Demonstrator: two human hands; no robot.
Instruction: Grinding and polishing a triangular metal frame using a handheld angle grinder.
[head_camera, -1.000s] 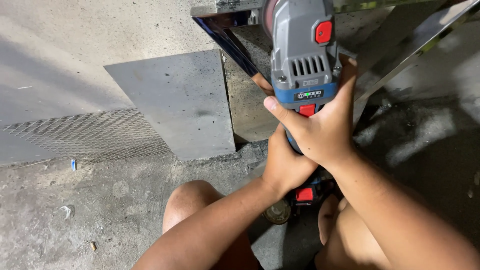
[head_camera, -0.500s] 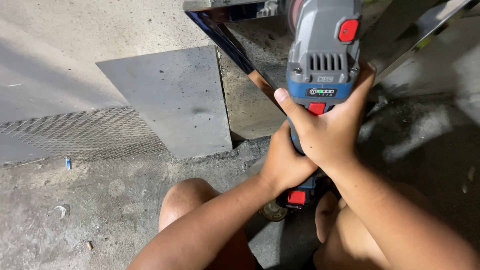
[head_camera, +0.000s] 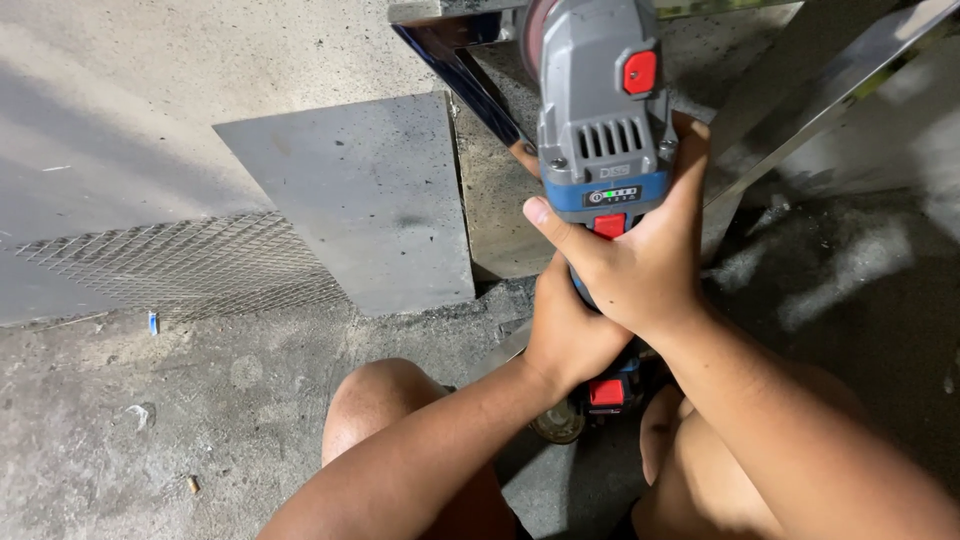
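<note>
Firmly held grey-blue angle grinder (head_camera: 600, 130), red buttons.

Single head view, steeply downward, close over the floor (head_camera: 120, 420)

Grey cordless angle grinder (head_camera: 600, 130) fills the upper centre of the frame, standing nearly upright with its head pointing to the top edge. Red button on the grey housing, cooling slots below, then a blue band with a small green light. Its red-and-black battery end sits lower, centre frame. The disc is up against the shiny metal frame (head_camera: 450, 45), top centre.
</note>
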